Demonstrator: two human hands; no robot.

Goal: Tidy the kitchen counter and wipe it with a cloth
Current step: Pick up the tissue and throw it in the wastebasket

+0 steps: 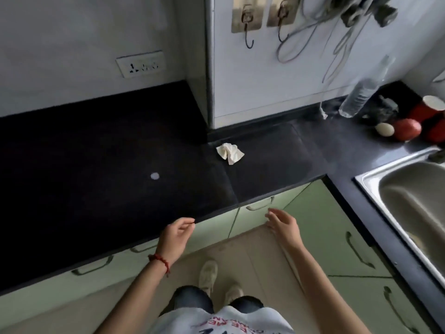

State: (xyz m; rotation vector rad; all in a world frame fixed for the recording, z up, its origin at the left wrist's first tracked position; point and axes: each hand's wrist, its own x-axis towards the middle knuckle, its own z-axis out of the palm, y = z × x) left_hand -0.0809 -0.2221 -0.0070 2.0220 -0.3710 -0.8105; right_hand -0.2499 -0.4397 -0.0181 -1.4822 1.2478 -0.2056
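Observation:
A black stone counter (96,165) runs along the wall and turns a corner to the right. A crumpled cream cloth (230,153) lies on it near the corner. A small pale round spot (155,176) sits on the counter to the cloth's left. My left hand (177,237), with a red thread at the wrist, hovers at the counter's front edge, fingers loosely curled and holding nothing. My right hand (283,225) is in front of the cabinet doors, below the counter edge, fingers spread and empty.
At the far right stand a clear plastic bottle (358,97), a red apple (407,129), a pale egg-shaped thing (384,129) and red containers (431,112). A steel sink (409,201) lies right. Wall hooks (248,25) and cables hang above. Green cabinets (325,225) are below.

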